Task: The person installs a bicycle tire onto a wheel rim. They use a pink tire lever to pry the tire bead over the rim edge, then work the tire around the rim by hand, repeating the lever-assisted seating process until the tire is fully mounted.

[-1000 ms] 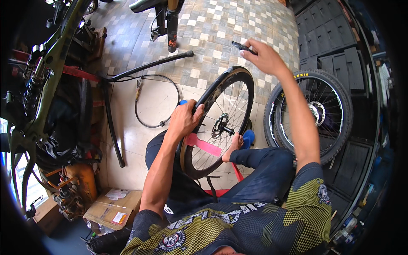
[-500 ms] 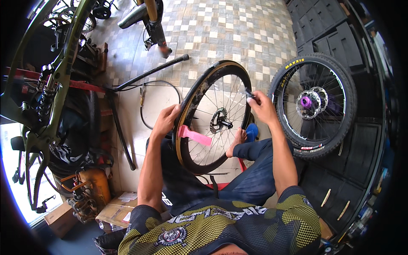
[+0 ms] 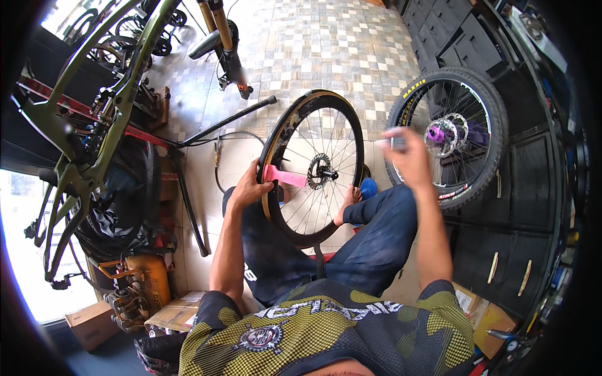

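A bicycle wheel (image 3: 353,119) with a black, tan-edged tyre stands tilted between my legs. My left hand (image 3: 249,188) is closed around its left side, thumb toward the rim. Beside that thumb a wide pink tyre lever (image 3: 287,177) sits at the rim and points inward over the spokes, toward the disc rotor (image 3: 320,170). My right hand (image 3: 411,160) is off the wheel, to its right, raised in front of another wheel. Its fingers pinch a small dark piece (image 3: 397,143), too blurred to name.
A knobbly-tyred wheel (image 3: 497,125) with a purple hub leans on black cabinets (image 3: 533,156) at right. On the left are a green bike frame (image 3: 135,62), a black stand leg (image 3: 190,207) and an orange tank (image 3: 150,276). A fork (image 3: 224,44) hangs at the far side.
My right hand has moved from the wheel's right rim outward to the right with the small dark piece. My left hand has slid down the tyre, closer to the pink lever.
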The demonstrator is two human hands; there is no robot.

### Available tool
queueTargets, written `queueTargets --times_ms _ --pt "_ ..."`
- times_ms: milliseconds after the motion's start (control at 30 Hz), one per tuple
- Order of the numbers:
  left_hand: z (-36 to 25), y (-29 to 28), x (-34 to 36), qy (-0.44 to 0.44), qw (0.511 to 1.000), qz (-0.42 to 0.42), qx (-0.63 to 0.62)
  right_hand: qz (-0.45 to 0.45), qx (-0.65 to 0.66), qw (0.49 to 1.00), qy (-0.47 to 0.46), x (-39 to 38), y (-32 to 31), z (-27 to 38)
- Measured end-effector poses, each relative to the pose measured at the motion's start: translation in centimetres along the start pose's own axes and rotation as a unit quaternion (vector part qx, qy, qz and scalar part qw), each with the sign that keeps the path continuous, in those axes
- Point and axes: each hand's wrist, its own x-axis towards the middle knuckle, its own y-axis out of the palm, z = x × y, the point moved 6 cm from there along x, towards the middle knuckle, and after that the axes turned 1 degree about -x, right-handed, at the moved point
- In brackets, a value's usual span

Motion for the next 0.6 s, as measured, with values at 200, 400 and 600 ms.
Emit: queueTargets --times_ms 200,400,600 --pt "0.4 1.6 -2.7 0.043 0.992 -0.025 -0.114 0.323 -0.290 0.892 -0.127 -2.4 21.6 5.4" --pt "0.2 5.4 -2.4 0.123 0.987 -0.086 -0.050 0.222 -0.392 0.848 -0.279 -5.6 24.4 7.0" --pt "-6.3 9.7 -3.0 0.154 0.985 -0.045 -0.066 0.316 -0.411 0.822 -0.236 -3.4 16.5 7.7"
